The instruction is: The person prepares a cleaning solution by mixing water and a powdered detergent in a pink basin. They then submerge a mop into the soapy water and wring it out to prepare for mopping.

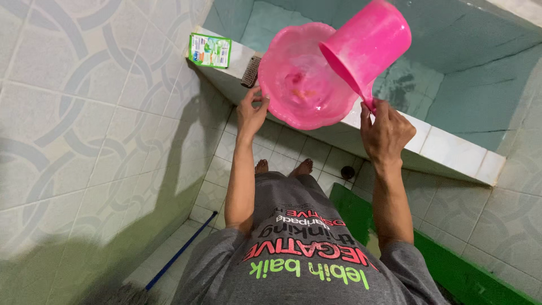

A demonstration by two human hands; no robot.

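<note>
My left hand (251, 110) grips the near rim of a pink plastic basin (305, 76), which rests on the white tiled ledge (451, 144) of a water tank. My right hand (387, 130) holds the handle of a pink plastic dipper (370, 39), tipped mouth-down over the basin. The basin looks wet inside, with a few small orange bits at its bottom.
Behind the ledge is a teal tank holding water (412, 79). A green sachet (210, 51) and a dark brush (251, 72) lie on the ledge at left. My bare feet (282, 168) stand on white floor tiles. A blue-handled mop (175, 257) leans at lower left; a green bench (451, 265) at right.
</note>
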